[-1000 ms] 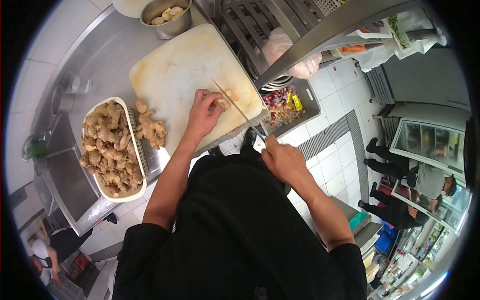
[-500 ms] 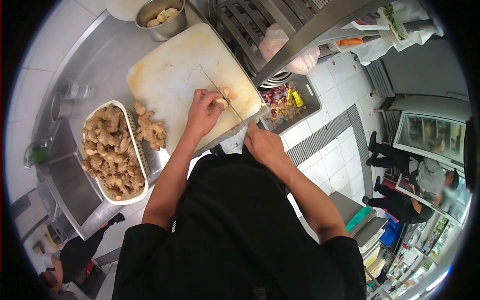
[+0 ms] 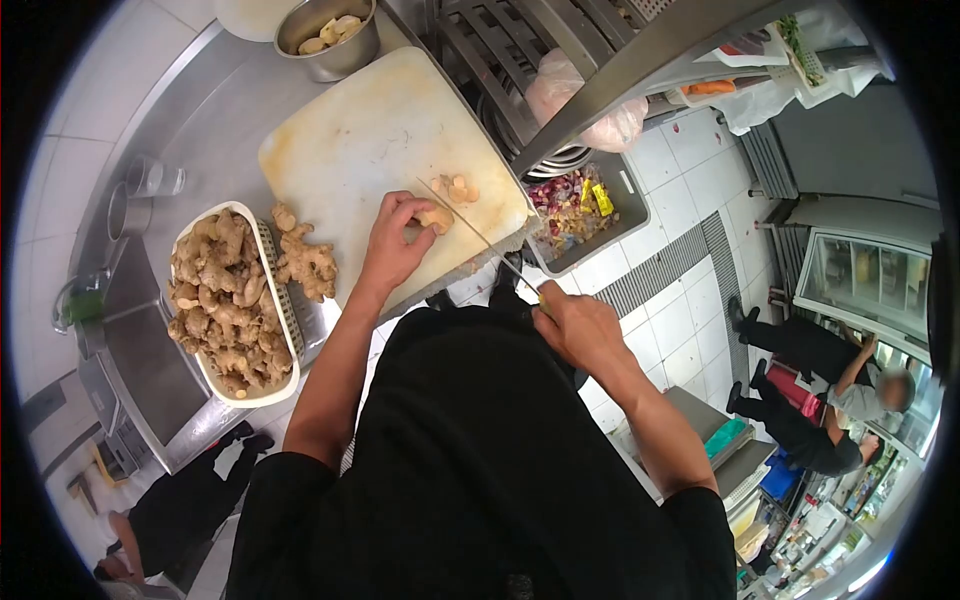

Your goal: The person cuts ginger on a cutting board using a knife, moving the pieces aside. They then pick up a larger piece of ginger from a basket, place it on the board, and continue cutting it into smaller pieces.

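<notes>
On the worn white cutting board point(image 3: 340, 135), my left hand point(image 3: 393, 240) pinches a piece of ginger point(image 3: 434, 218). My right hand point(image 3: 580, 325) grips the handle of a long knife point(image 3: 485, 238), its blade slanting across the board's front edge. The blade's tip part lies between the held ginger and several cut ginger pieces point(image 3: 458, 188). Left of the board, a large unpeeled ginger root point(image 3: 305, 262) rests on the steel counter. A white basket point(image 3: 292, 325) heaped with ginger roots point(image 3: 222, 290) stands further left.
A steel pot point(image 3: 345, 64) with peeled pieces stands behind the board. A grey bin point(image 3: 632, 215) with scraps sits at the right, below a metal shelf point(image 3: 620, 80). A sink point(image 3: 150, 360) is at far left. Other people point(image 3: 815, 390) stand at the right and at lower left.
My right hand has drawn the knife back toward me and to the right. My left hand has shifted slightly left with the ginger, apart from the cut pieces.
</notes>
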A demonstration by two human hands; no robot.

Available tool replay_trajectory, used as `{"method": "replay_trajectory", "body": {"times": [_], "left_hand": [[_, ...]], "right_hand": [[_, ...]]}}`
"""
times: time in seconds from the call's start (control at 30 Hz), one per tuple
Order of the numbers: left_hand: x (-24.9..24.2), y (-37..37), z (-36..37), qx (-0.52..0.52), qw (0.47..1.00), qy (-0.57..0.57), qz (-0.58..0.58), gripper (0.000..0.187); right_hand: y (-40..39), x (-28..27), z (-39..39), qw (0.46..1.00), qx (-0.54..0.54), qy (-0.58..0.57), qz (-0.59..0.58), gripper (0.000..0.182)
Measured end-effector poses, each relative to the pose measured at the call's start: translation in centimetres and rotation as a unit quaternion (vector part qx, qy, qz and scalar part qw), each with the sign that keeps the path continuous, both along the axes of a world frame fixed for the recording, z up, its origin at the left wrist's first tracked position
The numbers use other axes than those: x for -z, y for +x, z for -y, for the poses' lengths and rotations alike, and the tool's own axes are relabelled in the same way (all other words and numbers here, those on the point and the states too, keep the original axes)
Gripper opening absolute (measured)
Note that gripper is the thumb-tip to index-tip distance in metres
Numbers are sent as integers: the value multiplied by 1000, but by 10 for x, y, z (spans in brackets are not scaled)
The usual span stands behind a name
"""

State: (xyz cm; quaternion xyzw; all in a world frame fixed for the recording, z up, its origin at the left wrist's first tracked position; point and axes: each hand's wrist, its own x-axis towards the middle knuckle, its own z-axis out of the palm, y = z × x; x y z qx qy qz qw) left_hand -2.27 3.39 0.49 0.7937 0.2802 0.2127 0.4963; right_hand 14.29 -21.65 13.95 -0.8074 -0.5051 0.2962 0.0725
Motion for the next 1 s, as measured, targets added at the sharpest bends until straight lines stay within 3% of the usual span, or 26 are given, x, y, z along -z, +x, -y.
{"method": "replay_trajectory", "body": {"times": [0.27, 0.37, 0.43, 0.57, 0.67, 0.83, 1.0], "left_hand": [[-1, 2, 0, 2, 1000, 7, -11, 34], [-1, 5, 2, -6, 1000, 6, -10, 34], [-1, 6, 5, -9, 1000, 7, -7, 34], [-1, -4, 5, -20, 1000, 9, -17, 36], [-2, -6, 3, -17, 1000, 9, -6, 38], [-12, -9, -2, -14, 1000, -5, -16, 39], [-12, -6, -5, 0, 999, -8, -33, 38]], "right_hand": [[-3, -22, 16, 995, 10, -93, -30, 28], [-12, 10, -8, 995, 25, -75, -54, 29], [-13, 65, -27, 997, 25, -7, -70, 31], [-13, 78, -61, 998, 27, 35, -49, 32], [-4, 64, -58, 996, 1, 85, 3, 28], [4, 17, -29, 1000, -16, -3, 3, 24], [2, -15, 2, 1000, -23, -4, -3, 21]]}}
